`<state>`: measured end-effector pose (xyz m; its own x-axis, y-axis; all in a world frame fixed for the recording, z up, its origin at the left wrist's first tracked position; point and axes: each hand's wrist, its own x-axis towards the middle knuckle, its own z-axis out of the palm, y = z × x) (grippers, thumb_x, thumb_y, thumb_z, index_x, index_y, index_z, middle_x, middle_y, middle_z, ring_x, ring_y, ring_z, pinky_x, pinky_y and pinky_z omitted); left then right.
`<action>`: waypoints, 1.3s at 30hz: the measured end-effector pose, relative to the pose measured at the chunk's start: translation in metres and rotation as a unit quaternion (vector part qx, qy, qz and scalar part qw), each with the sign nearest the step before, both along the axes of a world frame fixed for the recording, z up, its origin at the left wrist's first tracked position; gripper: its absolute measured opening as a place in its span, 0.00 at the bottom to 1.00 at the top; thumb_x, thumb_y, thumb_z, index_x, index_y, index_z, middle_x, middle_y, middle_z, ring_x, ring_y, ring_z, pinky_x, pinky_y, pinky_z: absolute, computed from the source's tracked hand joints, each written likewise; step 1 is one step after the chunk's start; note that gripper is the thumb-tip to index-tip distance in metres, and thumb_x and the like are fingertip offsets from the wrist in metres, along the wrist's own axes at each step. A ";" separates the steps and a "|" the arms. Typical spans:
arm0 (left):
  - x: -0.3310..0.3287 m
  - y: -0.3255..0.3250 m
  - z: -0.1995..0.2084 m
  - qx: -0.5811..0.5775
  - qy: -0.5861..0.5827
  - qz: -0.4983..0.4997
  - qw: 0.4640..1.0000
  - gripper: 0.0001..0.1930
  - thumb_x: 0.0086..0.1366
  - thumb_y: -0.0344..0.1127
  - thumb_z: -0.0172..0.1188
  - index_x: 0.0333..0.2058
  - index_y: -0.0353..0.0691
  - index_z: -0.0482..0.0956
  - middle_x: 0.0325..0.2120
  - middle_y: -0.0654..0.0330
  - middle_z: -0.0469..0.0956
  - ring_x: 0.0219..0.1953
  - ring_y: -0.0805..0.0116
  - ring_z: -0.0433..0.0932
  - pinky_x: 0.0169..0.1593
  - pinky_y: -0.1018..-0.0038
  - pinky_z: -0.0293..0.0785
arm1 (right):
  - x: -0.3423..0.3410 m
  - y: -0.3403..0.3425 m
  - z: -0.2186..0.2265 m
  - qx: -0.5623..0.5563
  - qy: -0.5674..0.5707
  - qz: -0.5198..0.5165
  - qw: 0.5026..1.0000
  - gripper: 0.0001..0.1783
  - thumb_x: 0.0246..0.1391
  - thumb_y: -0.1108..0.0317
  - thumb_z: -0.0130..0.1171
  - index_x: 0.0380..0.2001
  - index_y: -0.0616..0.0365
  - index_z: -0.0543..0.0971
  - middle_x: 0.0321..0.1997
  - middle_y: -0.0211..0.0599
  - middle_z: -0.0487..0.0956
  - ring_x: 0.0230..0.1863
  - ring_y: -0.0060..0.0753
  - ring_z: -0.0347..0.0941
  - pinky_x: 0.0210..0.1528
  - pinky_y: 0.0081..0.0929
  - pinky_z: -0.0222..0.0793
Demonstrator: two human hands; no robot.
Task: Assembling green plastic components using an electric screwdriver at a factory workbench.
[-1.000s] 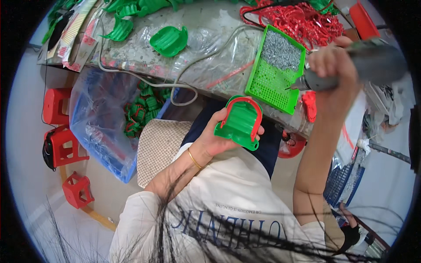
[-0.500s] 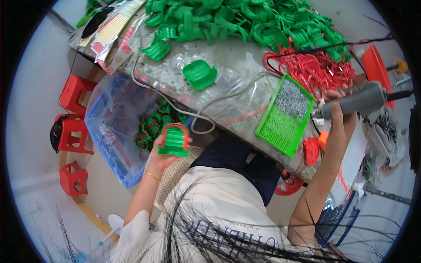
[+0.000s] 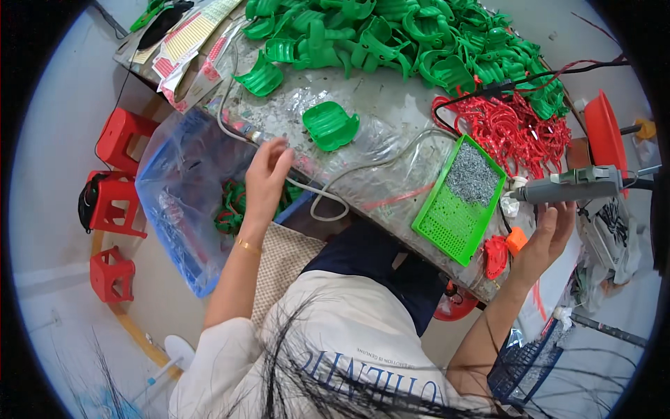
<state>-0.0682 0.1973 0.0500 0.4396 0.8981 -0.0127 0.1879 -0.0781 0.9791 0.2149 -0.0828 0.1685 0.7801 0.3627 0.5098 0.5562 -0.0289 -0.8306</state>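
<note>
"Inspecting remotely, I find the left hand (image 3: 269, 171) empty, fingers loosely parted, left of centre, near the pale grey, flexible cable (image 3: 301, 186). And the right hand (image 3: 551, 237)?"

"Right of frame, directly beneath the grey, cylindrical power screwdriver (image 3: 572, 186). Fingers partly bent; I cannot tell whether they grip it."

"Nearest shell?"

"One green, curved plastic shell (image 3: 330, 126) lies above centre, apart from the left hand."

"Hazards?"

"Three, in my judgement. The cable loops below that shell, so a reaching left hand could snag it. The screwdriver, if loosely held, could swing into the bright green, perforated plastic tray (image 3: 447, 227) and scatter its small, silvery metal screws (image 3: 472, 176). Spilled screws could lodge among the heaped, shiny red straps (image 3: 513, 129) just beside the tray."
</note>
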 end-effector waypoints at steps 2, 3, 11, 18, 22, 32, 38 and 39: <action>0.033 0.019 0.002 0.035 0.025 -0.007 0.999 0.22 0.65 0.43 0.54 0.52 0.34 0.71 0.37 0.54 0.78 0.40 0.70 0.76 0.47 0.75 0.70 | 0.000 0.002 0.002 0.087 -0.011 -0.065 0.994 0.22 0.63 0.65 0.48 0.58 0.60 0.64 0.55 0.44 0.71 0.56 0.35 0.68 0.57 0.34 0.64; 0.046 0.029 0.003 0.047 0.083 -0.006 0.995 0.25 0.65 0.46 0.53 0.54 0.34 0.69 0.39 0.50 0.77 0.42 0.64 0.76 0.48 0.72 0.69 | 0.003 0.000 0.000 0.090 -0.015 -0.077 0.993 0.21 0.64 0.65 0.47 0.58 0.59 0.63 0.55 0.44 0.71 0.55 0.36 0.69 0.56 0.34 0.65; 0.080 0.078 -0.003 0.070 0.239 -0.093 0.964 0.32 0.58 0.42 0.61 0.59 0.38 0.62 0.34 0.50 0.77 0.36 0.62 0.76 0.41 0.71 0.70 | 0.075 -0.018 -0.010 -0.041 0.023 -0.029 0.998 0.16 0.60 0.66 0.52 0.49 0.63 0.72 0.45 0.37 0.78 0.46 0.25 0.73 0.48 0.21 0.65; 0.081 0.023 0.018 -0.135 -0.109 -0.058 0.983 0.28 0.57 0.33 0.60 0.56 0.35 0.65 0.28 0.61 0.73 0.31 0.71 0.73 0.36 0.75 0.70 | 0.162 0.015 -0.091 -0.239 0.024 0.018 0.970 0.12 0.52 0.66 0.60 0.37 0.63 0.79 0.36 0.35 0.81 0.37 0.25 0.75 0.39 0.23 0.69; 0.050 -0.028 0.012 -0.497 -0.314 -0.121 0.800 0.25 0.57 0.34 0.55 0.54 0.38 0.68 0.35 0.57 0.75 0.35 0.65 0.75 0.42 0.68 0.74 | 0.143 0.050 -0.092 -0.437 -0.100 -0.034 0.893 0.13 0.48 0.62 0.64 0.34 0.58 0.81 0.31 0.41 0.79 0.34 0.35 0.76 0.37 0.30 0.70; 0.061 -0.120 0.007 -0.711 -0.337 -0.150 0.598 0.24 0.55 0.32 0.50 0.53 0.34 0.68 0.49 0.49 0.71 0.53 0.49 0.68 0.53 0.57 0.69 | 0.199 0.007 -0.108 -0.196 -0.102 -0.117 0.968 0.12 0.53 0.65 0.61 0.37 0.61 0.78 0.26 0.25 0.76 0.26 0.18 0.70 0.28 0.22 0.66; 0.081 -0.133 0.007 -0.713 -0.330 -0.211 0.582 0.29 0.65 0.46 0.49 0.59 0.34 0.62 0.53 0.43 0.67 0.55 0.46 0.66 0.53 0.51 0.69 | 0.106 -0.036 -0.036 -0.051 0.173 -0.089 0.980 0.09 0.56 0.67 0.55 0.36 0.61 0.77 0.27 0.29 0.76 0.28 0.23 0.71 0.33 0.20 0.65; 0.083 -0.135 0.009 -0.736 -0.336 -0.246 0.534 0.30 0.65 0.48 0.48 0.59 0.33 0.61 0.54 0.42 0.66 0.56 0.45 0.66 0.54 0.50 0.68 | 0.088 -0.047 -0.034 -0.040 0.179 -0.087 0.979 0.09 0.57 0.69 0.55 0.39 0.61 0.77 0.28 0.23 0.75 0.30 0.16 0.69 0.34 0.16 0.63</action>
